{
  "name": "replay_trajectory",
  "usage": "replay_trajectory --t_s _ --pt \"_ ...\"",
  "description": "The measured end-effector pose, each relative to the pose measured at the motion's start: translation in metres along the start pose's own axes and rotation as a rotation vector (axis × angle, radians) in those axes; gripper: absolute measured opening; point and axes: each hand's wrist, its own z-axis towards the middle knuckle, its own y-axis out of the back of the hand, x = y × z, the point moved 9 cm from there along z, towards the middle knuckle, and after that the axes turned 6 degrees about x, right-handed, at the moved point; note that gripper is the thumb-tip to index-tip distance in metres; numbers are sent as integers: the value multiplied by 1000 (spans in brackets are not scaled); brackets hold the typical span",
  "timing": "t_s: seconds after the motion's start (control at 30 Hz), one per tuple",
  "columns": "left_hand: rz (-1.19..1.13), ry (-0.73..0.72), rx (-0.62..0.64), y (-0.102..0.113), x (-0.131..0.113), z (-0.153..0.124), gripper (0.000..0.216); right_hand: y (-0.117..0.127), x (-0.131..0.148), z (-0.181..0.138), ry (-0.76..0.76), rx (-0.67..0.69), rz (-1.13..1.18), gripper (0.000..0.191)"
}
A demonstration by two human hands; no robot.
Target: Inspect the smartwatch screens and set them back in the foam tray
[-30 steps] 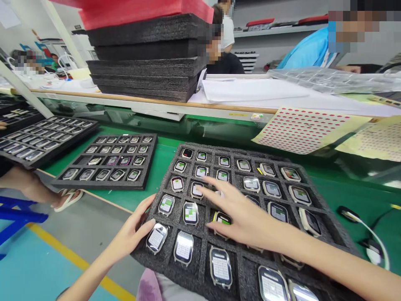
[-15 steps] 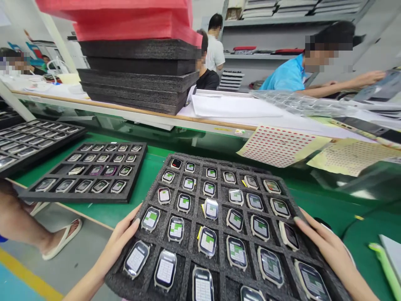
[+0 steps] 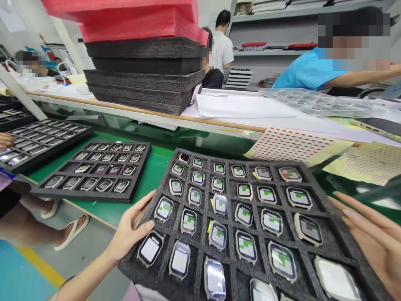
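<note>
I'm watching the left grip (image 3: 130, 228) clamping the edge of a large black foam tray (image 3: 219, 158), with the thumb lying across the foam and the fingers curling out of my view beneath it. The right grip (image 3: 372, 244) is spread wide open with its fingers pointing up and left, hovering just beside the tray's right edge and holding nothing. The tray is sitting across the front of a green-matted bench (image 3: 163, 167), its near end reaching past the edge towards me. Rows of square smartwatches (image 3: 219, 205) are filling its cut-out pockets, most showing green-and-white screens. One white-faced watch (image 3: 336, 280) is lying in a lower right pocket, nearest the right grip.

To the left, a smaller black foam tray of watches (image 3: 94, 196) is resting on the mat. Beyond it, a stack of dark foam sheets (image 3: 140, 75) topped with red foam (image 3: 131, 25) is standing on the white-papered back shelf of the bench. A cream sheet of red dot stickers (image 3: 291, 148) is lying beside the tray's far corner, while a co-worker in a blue shirt (image 3: 308, 73) is reaching across at the back.
</note>
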Motion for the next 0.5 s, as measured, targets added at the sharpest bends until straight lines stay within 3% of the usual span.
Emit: replay_trajectory --t_s 0.07,0.17,0.23,0.3,0.33,0.4,0.43,0.5 --pt "16 -18 -23 1 9 14 67 -2 2 14 -15 -46 118 56" --pt "135 -29 -20 4 22 30 63 -8 -13 38 -54 -41 94 66" --pt "312 -34 15 6 22 33 59 -16 -32 49 -137 32 -10 65" --pt "544 -80 22 9 7 28 56 -20 -37 52 -122 81 -232 57" --pt "664 -117 26 10 -6 24 54 -24 -29 51 -39 89 -380 50" --pt "897 -196 83 4 -32 14 50 -44 6 39 265 121 -638 39" --pt "1010 -229 157 -3 -42 9 48 -62 26 25 446 184 -707 34" --pt "1211 -275 331 -20 -54 2 41 -109 57 -11 721 448 -677 24"
